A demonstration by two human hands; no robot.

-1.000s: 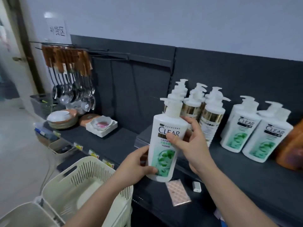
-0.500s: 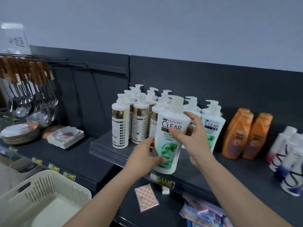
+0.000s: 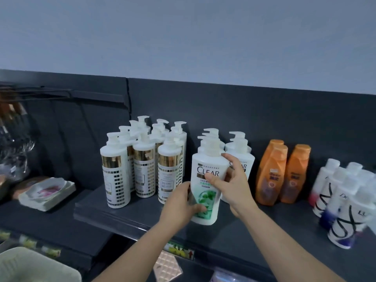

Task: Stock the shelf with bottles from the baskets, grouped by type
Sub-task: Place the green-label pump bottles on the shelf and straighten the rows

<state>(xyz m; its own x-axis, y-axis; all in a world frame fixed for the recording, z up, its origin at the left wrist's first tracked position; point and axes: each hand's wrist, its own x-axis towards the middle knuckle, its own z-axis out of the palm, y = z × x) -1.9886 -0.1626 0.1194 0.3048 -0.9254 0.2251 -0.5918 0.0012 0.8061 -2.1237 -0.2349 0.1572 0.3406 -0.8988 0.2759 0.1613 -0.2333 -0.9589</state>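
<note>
Here the CLEAR pump bottle [image 3: 207, 186] stands upright at the front of the dark shelf [image 3: 244, 237], its base on or just above the surface; which one cannot be told. The left hand [image 3: 179, 202] curls round its lower body from eight o'clock, and the right hand [image 3: 234, 186] grips its shoulder, thumb across the label and fingers wrapped behind. To do this well, ease it straight back toward twelve o'clock until it fronts the matching CLEAR bottles [image 3: 240, 157], label outward and nozzle turned like theirs. Keep the lower grip firm, since a tall, smooth, glossy plastic body under a heavy pump head probably tips easily and could topple its neighbours. At nine o'clock stand cylindrical gold-banded white bottles [image 3: 116, 169] with shiny mosaic squares, at three o'clock tapered matte orange bottles [image 3: 272, 174], and beyond them blurred white bottles with black crosses [image 3: 343, 204]. A cream basket [image 3: 30, 265] shows at seven o'clock
</note>
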